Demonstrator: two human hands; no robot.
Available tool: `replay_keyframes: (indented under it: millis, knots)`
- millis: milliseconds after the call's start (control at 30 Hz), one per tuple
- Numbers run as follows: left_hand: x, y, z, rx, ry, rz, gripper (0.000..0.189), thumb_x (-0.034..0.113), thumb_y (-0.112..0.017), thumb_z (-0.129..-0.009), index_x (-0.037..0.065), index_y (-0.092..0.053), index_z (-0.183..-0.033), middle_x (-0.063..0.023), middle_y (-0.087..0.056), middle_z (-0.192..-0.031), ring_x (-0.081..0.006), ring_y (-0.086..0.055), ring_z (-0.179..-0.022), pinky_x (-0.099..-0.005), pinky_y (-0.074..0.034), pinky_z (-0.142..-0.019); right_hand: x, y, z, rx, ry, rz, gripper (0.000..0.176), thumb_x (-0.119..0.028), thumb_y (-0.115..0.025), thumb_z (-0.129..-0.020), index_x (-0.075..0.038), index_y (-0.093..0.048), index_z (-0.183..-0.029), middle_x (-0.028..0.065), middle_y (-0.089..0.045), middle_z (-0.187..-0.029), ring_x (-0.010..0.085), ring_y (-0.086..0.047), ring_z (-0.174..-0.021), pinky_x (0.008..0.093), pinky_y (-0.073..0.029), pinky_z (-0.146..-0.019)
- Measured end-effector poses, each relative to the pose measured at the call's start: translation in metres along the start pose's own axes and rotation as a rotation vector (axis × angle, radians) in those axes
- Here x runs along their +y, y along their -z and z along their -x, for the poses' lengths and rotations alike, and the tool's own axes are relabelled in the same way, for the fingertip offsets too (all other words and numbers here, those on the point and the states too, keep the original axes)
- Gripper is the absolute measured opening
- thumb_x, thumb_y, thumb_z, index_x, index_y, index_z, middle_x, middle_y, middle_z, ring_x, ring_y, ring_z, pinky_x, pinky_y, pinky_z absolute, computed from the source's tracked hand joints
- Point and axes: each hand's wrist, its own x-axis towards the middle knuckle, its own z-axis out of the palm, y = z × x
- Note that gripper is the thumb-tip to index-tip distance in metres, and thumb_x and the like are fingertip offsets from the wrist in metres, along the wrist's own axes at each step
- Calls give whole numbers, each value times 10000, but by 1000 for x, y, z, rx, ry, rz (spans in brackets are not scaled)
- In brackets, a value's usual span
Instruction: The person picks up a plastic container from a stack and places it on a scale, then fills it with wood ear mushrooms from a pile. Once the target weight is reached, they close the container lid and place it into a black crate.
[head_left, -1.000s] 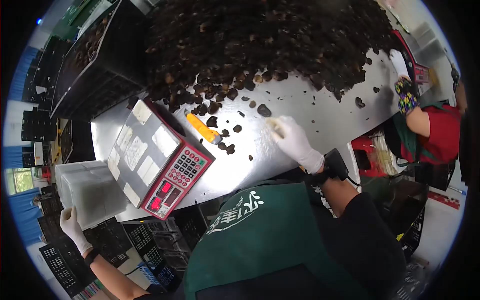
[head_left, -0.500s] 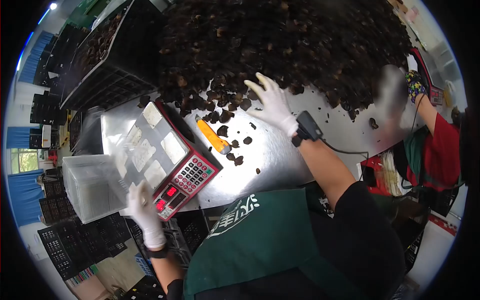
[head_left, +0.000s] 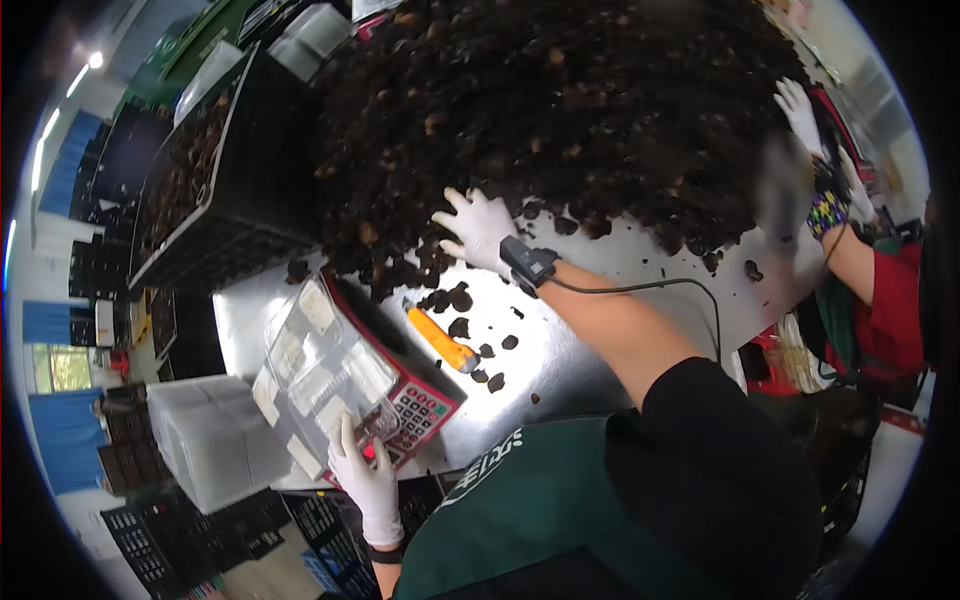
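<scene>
My left hand [head_left: 366, 482], in a white glove, pinches the near edge of a clear plastic box [head_left: 325, 350]. That box sits over the platform of a red electronic scale [head_left: 425, 412], and its see-through walls make contact with the plate hard to judge. My right hand [head_left: 478, 228], also gloved, has its fingers spread at the near edge of a big heap of dark, wood-ear-like mushrooms [head_left: 560, 120]. Its fingertips are at the heap, with nothing visibly gripped. An orange utility knife [head_left: 440, 340] lies between the scale and my right hand, among loose mushroom pieces [head_left: 459, 328].
A stack of clear plastic boxes [head_left: 215, 440] stands left of the scale. Behind it, a black crate [head_left: 225, 190] of mushrooms leans at a tilt. A cable runs from my right wrist device [head_left: 528, 263]. A co-worker's gloved hand [head_left: 798, 112] is at the heap's right side.
My left hand has moved right, bringing the clear box over the scale. My right hand has shifted left and down to the heap's edge. The view has turned slightly.
</scene>
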Motion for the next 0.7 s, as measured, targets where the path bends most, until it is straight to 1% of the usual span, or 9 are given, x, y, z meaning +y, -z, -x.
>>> replay_keyframes:
  millis: [67, 167, 300, 467, 533, 567, 600, 667, 700]
  knots:
    - [5, 3, -3, -36, -20, 19, 616, 11, -695, -799, 24, -503, -1383, -197, -552, -1328, -384, -532, -1197, -449, -405, -1018, 2, -7, 1, 152, -13, -159, 314, -341, -711, -813, -173, -698, -1078, 108, -543, -1188, 307, -581, -1056, 422, -578, -719]
    - [1, 6, -5, -75, -50, 50, 607, 18, -695, -805, 21, -503, -1380, -206, -527, -1356, -390, -507, -1242, -450, -392, -1040, 6, -10, -12, -10, -63, -201, 205, -286, -712, -798, -128, -699, -928, 111, -532, -1088, 311, -601, -1047, 436, -575, -722]
    - [4, 20, -5, -47, -25, 157, 610, 34, -697, -818, 13, -493, -1392, -217, -497, -1384, -392, -492, -1269, -445, -385, -1075, 17, 1, -23, -85, -109, -355, 225, -267, -701, -780, -111, -728, -940, 149, -577, -1088, 325, -650, -949, 439, -552, -811]
    - [-2, 42, -4, -8, -43, 189, 654, -3, -682, -768, 19, -501, -1396, -207, -497, -1377, -387, -479, -1274, -449, -375, -1086, 32, -4, -29, 150, -216, -491, 288, -292, -716, -721, -85, -766, -914, 142, -695, -913, 323, -683, -899, 413, -551, -799]
    - [-11, 43, -1, -19, -54, 231, 639, -25, -673, -747, 24, -526, -1367, -203, -522, -1342, -389, -499, -1230, -453, -384, -1067, 34, 9, -26, 1, -342, -762, 311, -283, -721, -758, -39, -751, -948, 123, -702, -802, 252, -706, -817, 367, -556, -737]
    - [-17, 39, -2, -18, -76, 225, 601, -11, -684, -752, 29, -548, -1337, -187, -549, -1314, -374, -518, -1206, -447, -390, -1051, 27, 30, -25, -179, -502, -1012, 297, -267, -708, -820, -5, -733, -959, 67, -676, -712, 166, -674, -730, 318, -531, -639]
    - [-23, 33, -2, -16, -99, 221, 564, 4, -695, -757, 34, -571, -1306, -172, -575, -1286, -359, -537, -1181, -440, -395, -1035, 30, 30, -26, -196, -476, -1162, 234, -247, -681, -873, -35, -743, -947, 18, -661, -725, 112, -619, -670, 282, -485, -560]
    - [-30, 23, 0, -8, -111, 165, 519, 36, -715, -763, 44, -595, -1267, -147, -602, -1252, -334, -557, -1157, -428, -397, -1016, 26, 42, -23, -270, -633, -1423, 213, -247, -668, -888, -65, -743, -970, 3, -666, -774, 97, -573, -599, 259, -424, -478]
    - [-32, 20, 0, -4, -119, 138, 496, 52, -725, -766, 49, -607, -1248, -135, -615, -1235, -322, -567, -1144, -421, -398, -1007, 24, 46, -27, -362, -771, -1521, 242, -258, -610, -944, -73, -727, -1045, 29, -712, -869, 113, -646, -661, 266, -500, -497]
